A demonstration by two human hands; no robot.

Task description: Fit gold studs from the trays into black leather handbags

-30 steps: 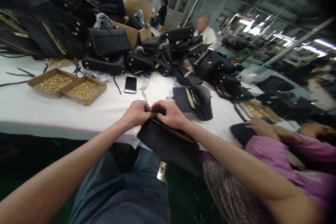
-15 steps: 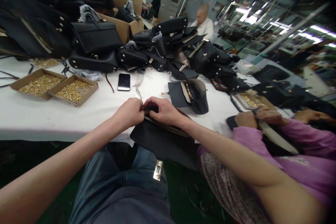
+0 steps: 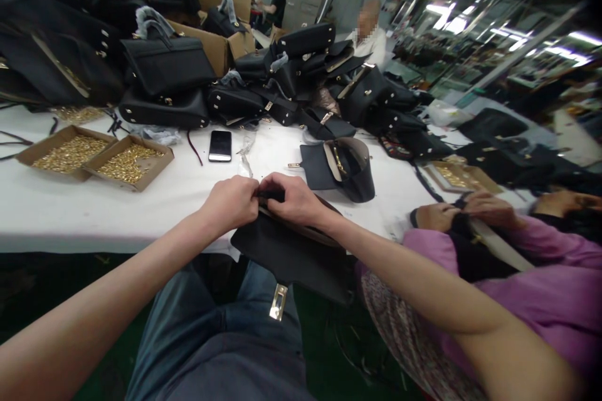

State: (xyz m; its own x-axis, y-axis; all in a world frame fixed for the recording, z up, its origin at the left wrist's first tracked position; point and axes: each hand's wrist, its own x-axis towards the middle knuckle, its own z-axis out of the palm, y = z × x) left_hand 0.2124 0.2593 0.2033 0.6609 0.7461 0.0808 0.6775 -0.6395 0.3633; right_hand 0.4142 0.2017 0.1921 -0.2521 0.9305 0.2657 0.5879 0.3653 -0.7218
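Observation:
A black handbag (image 3: 291, 250) lies at the table's front edge, its flap hanging toward my lap with a gold clasp plate (image 3: 278, 302) at the end. My left hand (image 3: 235, 200) is closed in a fist at the bag's left upper corner. Beside it, my right hand (image 3: 294, 200) curls its fingers and thumb round the bag's upper edge, close to the left one. What the fingertips pinch there is hidden. Just beyond my right hand, a second black bag (image 3: 360, 178) rests on its side, open, showing a beige lining and gold hardware.
Two cardboard trays (image 3: 136, 185) of small gold fittings stand at the left, near a phone (image 3: 220, 146). Black handbags (image 3: 169, 69) are heaped along the back. At the right, a co-worker in a pink sleeve (image 3: 550, 238) handles another black bag. Two more people are farther back.
My hands hold nearly the same place on the bag. The hanging clasp plate has shifted slightly left, and the co-worker's hands and bag at the right have moved a little.

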